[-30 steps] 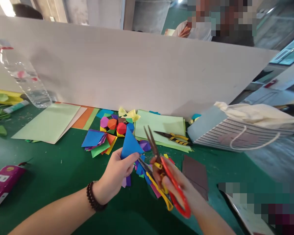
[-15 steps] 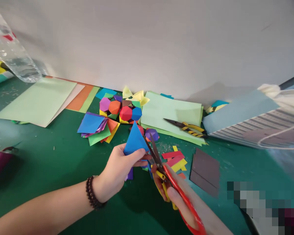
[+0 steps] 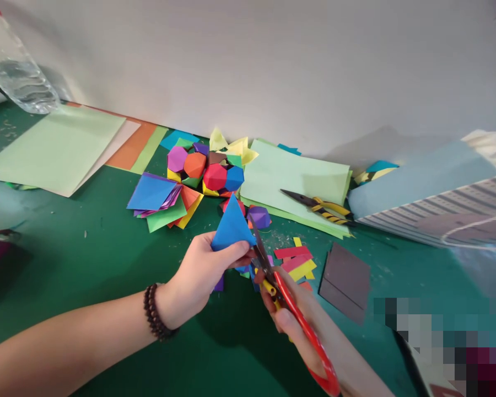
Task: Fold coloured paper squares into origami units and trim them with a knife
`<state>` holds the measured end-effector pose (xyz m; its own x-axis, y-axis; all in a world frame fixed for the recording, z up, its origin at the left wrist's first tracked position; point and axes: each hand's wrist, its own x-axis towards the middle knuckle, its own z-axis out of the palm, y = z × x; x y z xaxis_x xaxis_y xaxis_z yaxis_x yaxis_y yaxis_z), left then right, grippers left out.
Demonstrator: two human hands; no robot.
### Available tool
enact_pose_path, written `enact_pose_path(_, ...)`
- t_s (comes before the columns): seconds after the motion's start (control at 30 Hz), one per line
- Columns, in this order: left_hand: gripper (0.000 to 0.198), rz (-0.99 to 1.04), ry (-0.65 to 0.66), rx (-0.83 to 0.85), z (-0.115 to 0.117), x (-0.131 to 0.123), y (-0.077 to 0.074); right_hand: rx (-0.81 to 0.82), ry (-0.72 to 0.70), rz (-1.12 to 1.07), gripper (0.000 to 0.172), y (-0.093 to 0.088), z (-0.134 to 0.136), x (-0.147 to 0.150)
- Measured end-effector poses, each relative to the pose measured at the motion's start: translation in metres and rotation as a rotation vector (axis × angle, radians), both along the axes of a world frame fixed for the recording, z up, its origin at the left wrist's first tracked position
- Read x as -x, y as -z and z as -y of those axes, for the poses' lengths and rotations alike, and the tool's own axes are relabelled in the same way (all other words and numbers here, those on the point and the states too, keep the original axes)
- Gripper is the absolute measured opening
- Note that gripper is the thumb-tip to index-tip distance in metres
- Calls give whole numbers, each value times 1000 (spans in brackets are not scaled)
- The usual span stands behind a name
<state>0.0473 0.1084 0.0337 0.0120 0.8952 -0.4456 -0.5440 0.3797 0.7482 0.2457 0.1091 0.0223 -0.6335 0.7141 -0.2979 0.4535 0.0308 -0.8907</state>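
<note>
My left hand (image 3: 204, 268) pinches a blue folded paper triangle (image 3: 231, 226) near its lower right corner, its tip pointing up. My right hand (image 3: 295, 320) is wrapped round red-handled scissors (image 3: 289, 292), whose dark blades meet the triangle's right edge near that corner. The blades look nearly closed. Yellow parts show between the fingers of my right hand; how they are held is partly hidden. Just behind the triangle lie small faceted paper shapes, one of them purple (image 3: 259, 217). Red and yellow paper strips (image 3: 296, 260) lie right of the scissors.
Coloured paper squares (image 3: 152, 192), joined faceted shapes (image 3: 217, 176) and pale green sheets (image 3: 53, 146) lie along the wall. Pliers (image 3: 318, 206) rest on more green sheets. Dark paper (image 3: 345, 281) and a light blue bag (image 3: 421, 193) are at right, a bottle (image 3: 22, 82) at far left.
The scissor blades have drawn closer together at the triangle's edge. My left hand still holds the blue paper. The view has shifted slightly, so the bottle sits higher and further left.
</note>
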Motion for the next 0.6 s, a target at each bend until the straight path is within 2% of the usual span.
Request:
enact_pose_path(0.2, 8, -13, 18, -15, 1, 0, 1, 15, 13, 9, 50, -4, 0, 3)
enact_pose_path(0.6, 8, -59, 25, 24, 0, 0, 2, -47, 8, -9, 54, 1, 0, 2)
